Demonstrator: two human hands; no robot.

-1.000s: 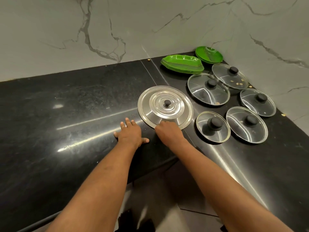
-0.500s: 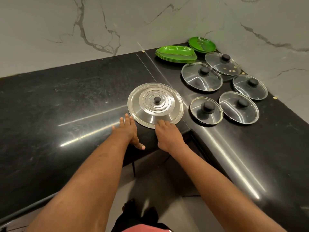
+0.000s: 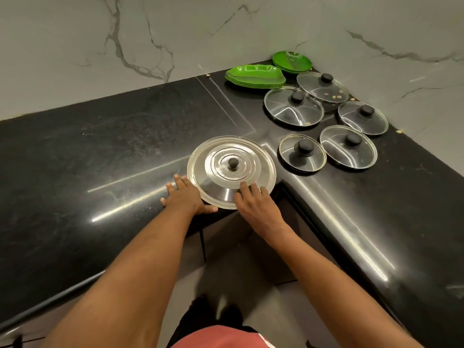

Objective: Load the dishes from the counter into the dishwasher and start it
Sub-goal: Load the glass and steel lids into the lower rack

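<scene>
A large steel lid [image 3: 231,169] with a black knob lies on the black counter [image 3: 100,151], its near rim overhanging the counter's inner corner. My right hand [image 3: 256,202] rests its straight fingers on top of the lid's near edge; its thumb is hidden. My left hand [image 3: 185,197] lies flat on the counter against the lid's left rim, with the thumb stretched out below the rim. Several glass lids with black knobs, such as the nearest small one [image 3: 302,153], lie to the right. Behind them are a stack of green leaf-shaped plates [image 3: 254,75] and a stack of round green plates [image 3: 292,62].
The counter is L-shaped and meets grey marble walls [image 3: 150,33] at the back and right. Crumbs dot some of the glass lids and the counter. Below the inner corner are a dark cabinet front [image 3: 218,237] and the floor. No dishwasher is in view.
The steel lid has slid toward me and now overhangs the counter's corner. My right fingers moved up onto the lid, and my left hand closed in against its rim.
</scene>
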